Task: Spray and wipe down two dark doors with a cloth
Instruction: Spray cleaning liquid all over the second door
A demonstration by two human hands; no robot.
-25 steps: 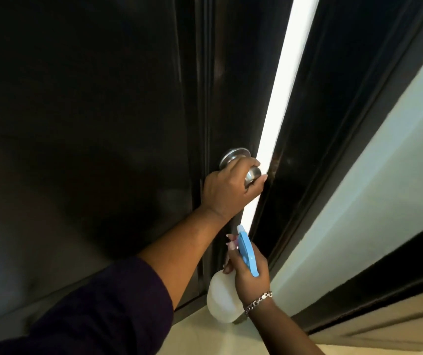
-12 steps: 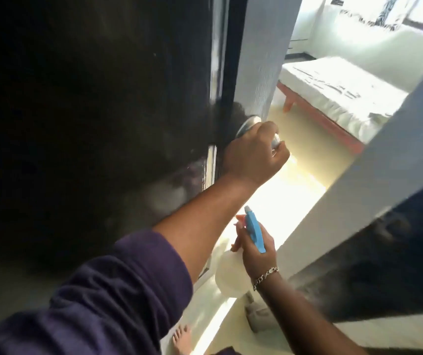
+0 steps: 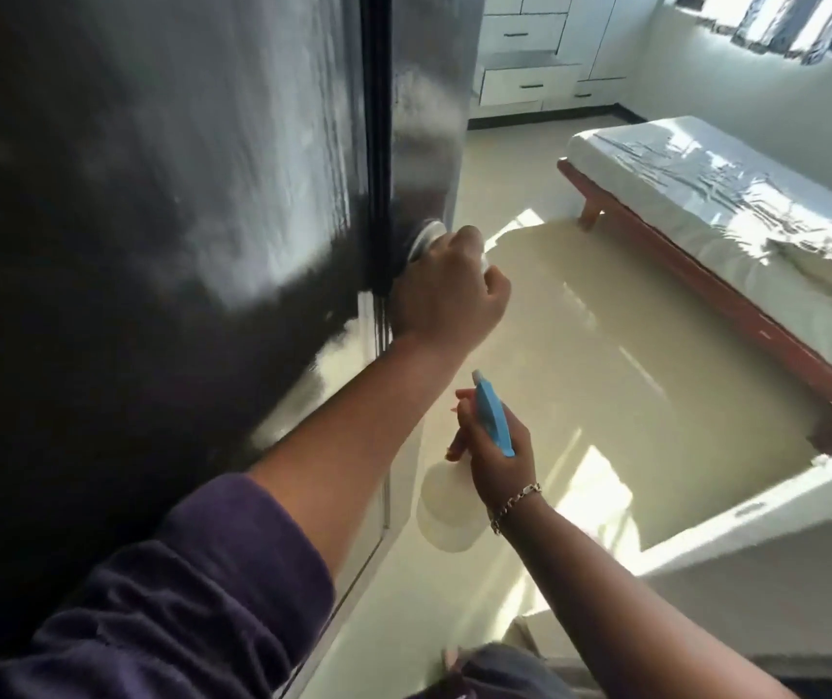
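A dark glossy door (image 3: 151,219) fills the left half of the view, swung open into a bedroom. My left hand (image 3: 446,295) grips its round metal knob (image 3: 426,242) at the door's edge. Lower down, my right hand (image 3: 497,446) holds a white spray bottle (image 3: 446,512) with a blue trigger head (image 3: 493,418), its nozzle pointing up toward the door. No cloth shows in the view.
Beyond the door lies a shiny cream floor (image 3: 605,345). A bed (image 3: 731,204) with a white mattress on a red-brown frame stands at the right. White drawers (image 3: 529,78) line the far wall. A white door frame (image 3: 756,522) crosses the lower right.
The door has swung wide open with my left hand on the knob, revealing the bedroom. My right hand has kept the spray bottle below.
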